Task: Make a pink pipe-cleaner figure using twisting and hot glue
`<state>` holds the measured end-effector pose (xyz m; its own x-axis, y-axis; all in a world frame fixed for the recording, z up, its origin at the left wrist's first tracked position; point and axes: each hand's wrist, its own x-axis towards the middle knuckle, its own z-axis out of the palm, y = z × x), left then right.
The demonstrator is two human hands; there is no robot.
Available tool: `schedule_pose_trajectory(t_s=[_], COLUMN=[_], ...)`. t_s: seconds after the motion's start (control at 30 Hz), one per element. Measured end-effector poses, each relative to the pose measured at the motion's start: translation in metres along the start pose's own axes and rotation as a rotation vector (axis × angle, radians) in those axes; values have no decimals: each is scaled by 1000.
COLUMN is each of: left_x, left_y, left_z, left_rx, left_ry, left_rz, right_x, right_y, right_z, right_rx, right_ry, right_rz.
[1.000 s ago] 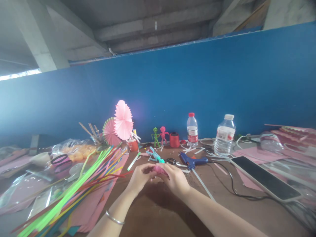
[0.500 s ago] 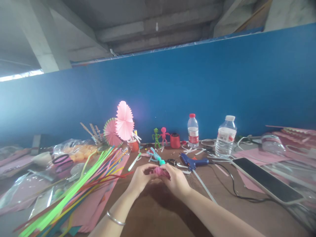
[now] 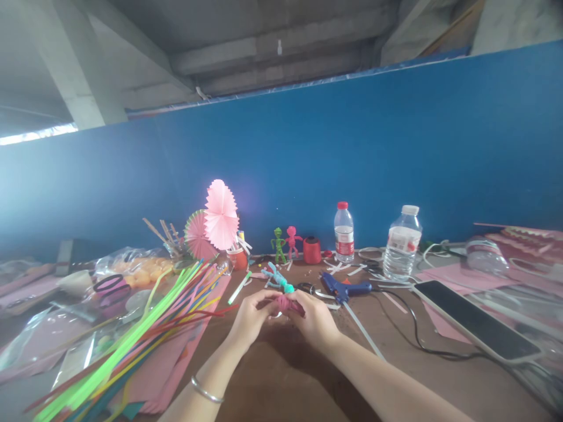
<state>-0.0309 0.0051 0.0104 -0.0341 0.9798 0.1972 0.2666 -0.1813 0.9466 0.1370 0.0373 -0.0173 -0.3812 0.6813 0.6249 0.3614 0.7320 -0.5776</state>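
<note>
Between my fingertips sits a small pink pipe-cleaner piece (image 3: 287, 303), its exact shape partly covered by the fingers. My left hand (image 3: 251, 316) pinches it from the left, and my right hand (image 3: 313, 316) grips it from the right. Just beyond lies a light-blue pipe-cleaner figure (image 3: 278, 278) with a turquoise head, on the table close to my fingertips. Farther back stand a green figure (image 3: 278, 245) and a pink figure (image 3: 292, 241), both upright beside a red container (image 3: 312, 250).
A blue glue gun (image 3: 345, 288) with a black cord lies right of my hands. Colourful pipe cleaners (image 3: 127, 346) spread across pink paper on the left. Two water bottles, one red-capped (image 3: 343, 234) and one white-capped (image 3: 402, 246), stand behind; a phone (image 3: 477, 319) lies at right.
The pink piece has turned slightly between my fingers and shows more of itself. My fingers have shifted a little; the things on the table stay where they were.
</note>
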Motion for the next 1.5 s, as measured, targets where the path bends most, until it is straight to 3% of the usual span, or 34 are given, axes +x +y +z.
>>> schedule_pose_trajectory(t_s=[0.3, 1.13, 1.5], left_x=[2, -2, -5], left_y=[-1, -2, -3], left_z=[-2, 1, 8], left_rx=[79, 54, -54], left_ry=[18, 3, -9], left_rz=[116, 78, 20], right_x=[0, -2, -3], right_y=[-1, -2, -3], right_z=[1, 2, 0], right_rx=[3, 34, 55], right_ry=[13, -63, -36], right_rz=[8, -47, -33])
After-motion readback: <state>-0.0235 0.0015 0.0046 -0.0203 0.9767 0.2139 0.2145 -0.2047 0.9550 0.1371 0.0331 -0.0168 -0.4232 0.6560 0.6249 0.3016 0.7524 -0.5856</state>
